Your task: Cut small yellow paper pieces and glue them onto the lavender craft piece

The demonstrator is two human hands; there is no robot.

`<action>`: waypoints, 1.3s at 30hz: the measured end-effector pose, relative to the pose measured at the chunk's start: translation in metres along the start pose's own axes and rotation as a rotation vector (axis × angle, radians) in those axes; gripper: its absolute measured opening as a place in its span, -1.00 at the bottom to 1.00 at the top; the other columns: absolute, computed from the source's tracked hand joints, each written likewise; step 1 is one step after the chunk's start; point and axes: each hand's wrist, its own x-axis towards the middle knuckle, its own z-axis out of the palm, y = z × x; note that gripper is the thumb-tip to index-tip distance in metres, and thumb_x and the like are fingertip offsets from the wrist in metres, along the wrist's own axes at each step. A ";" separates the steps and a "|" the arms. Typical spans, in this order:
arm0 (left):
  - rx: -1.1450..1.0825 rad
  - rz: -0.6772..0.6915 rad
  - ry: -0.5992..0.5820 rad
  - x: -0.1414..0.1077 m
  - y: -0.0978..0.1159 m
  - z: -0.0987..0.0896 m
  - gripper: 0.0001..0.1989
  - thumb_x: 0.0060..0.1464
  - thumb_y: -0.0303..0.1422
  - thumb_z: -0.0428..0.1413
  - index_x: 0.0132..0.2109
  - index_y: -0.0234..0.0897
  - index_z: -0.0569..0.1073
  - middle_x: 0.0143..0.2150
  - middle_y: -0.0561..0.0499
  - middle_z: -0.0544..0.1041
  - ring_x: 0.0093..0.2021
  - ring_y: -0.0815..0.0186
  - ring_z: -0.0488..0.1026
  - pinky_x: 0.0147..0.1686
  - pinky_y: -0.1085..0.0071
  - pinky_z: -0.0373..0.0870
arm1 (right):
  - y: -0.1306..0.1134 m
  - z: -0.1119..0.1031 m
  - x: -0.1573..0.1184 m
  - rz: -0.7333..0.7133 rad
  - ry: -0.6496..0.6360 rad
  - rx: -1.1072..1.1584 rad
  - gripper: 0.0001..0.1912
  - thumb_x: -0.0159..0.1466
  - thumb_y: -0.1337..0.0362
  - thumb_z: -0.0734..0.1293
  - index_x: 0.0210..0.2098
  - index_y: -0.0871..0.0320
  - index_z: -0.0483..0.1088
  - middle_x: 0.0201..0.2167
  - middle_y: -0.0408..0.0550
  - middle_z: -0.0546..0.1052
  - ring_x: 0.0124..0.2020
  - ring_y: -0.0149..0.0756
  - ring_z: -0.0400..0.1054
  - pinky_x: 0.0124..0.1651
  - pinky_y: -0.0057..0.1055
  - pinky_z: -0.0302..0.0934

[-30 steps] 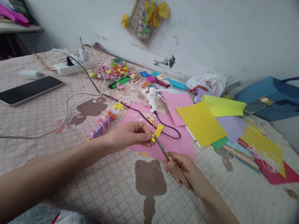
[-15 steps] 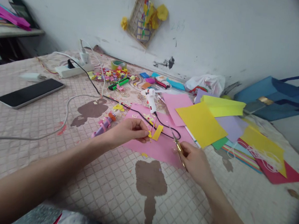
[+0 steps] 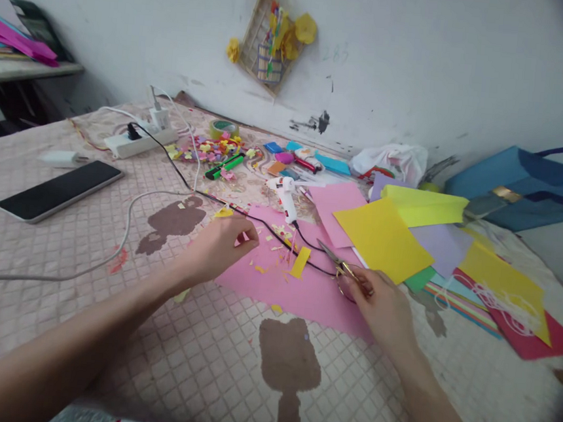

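My right hand (image 3: 382, 305) holds gold-handled scissors (image 3: 338, 263) over the right part of a pink sheet (image 3: 303, 298), blades pointing up and left. Over the sheet's left edge is my left hand (image 3: 224, 245), its thumb and fingertips pinched together; whatever they may hold is too small to make out. Between the hands lies a yellow paper strip (image 3: 299, 262), with small yellow scraps (image 3: 280, 230) around it. A white glue gun (image 3: 284, 197) rests behind the strip, its black cord crossing the sheet.
Coloured papers (image 3: 383, 233) and white string (image 3: 507, 306) lie to the right. A phone (image 3: 61, 190), power strip (image 3: 137, 139) and cables occupy the left. Small paper flowers (image 3: 208, 149), a green cutter (image 3: 224, 166) and tape (image 3: 223, 128) are at the back, near a blue bag (image 3: 525, 186).
My left hand has moved left, away from the yellow strip, and now covers where the purple roll was. The scissors in my right hand are tilted further left, and the view has shifted slightly.
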 end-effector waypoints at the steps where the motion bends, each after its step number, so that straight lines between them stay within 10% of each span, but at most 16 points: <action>1: 0.005 -0.011 0.005 -0.001 -0.003 -0.003 -0.88 0.02 -0.43 0.02 -0.34 -0.29 0.46 -0.40 0.02 0.49 -0.43 0.36 0.38 -0.45 0.48 0.23 | 0.001 0.001 0.000 -0.024 0.023 0.017 -0.72 0.23 0.14 0.22 -0.15 0.11 0.42 -0.31 -0.03 0.50 -0.32 -0.21 0.39 -0.29 -0.33 0.22; 17: -0.124 0.085 0.110 0.005 -0.017 -0.013 -0.89 0.09 -0.40 0.03 -0.26 -0.29 0.44 -0.34 0.03 0.48 -0.38 0.41 0.36 -0.40 0.49 0.25 | 0.003 -0.006 0.001 -0.132 0.368 0.149 -0.89 0.22 0.37 0.25 -0.26 0.14 0.39 -0.31 -0.01 0.43 -0.36 -0.28 0.32 -0.37 -0.38 0.24; 30: 0.026 0.124 0.130 -0.002 -0.023 -0.036 -0.80 0.09 -0.31 0.01 -0.30 -0.30 0.47 -0.43 0.02 0.50 -0.47 0.41 0.33 -0.44 0.50 0.22 | -0.094 0.008 -0.030 -0.377 -0.266 0.520 -0.90 0.20 0.40 0.24 -0.28 0.12 0.33 -0.34 -0.05 0.39 -0.37 -0.31 0.30 -0.35 -0.39 0.23; 39: -0.084 0.150 0.026 -0.002 -0.044 -0.038 -0.80 0.09 -0.32 0.01 -0.30 -0.33 0.47 -0.43 0.02 0.51 -0.45 0.42 0.38 -0.44 0.52 0.24 | -0.102 0.019 -0.029 -0.361 -0.286 0.371 -0.80 0.15 0.55 0.17 -0.34 0.15 0.26 -0.33 -0.05 0.32 -0.29 -0.28 0.27 -0.24 -0.35 0.21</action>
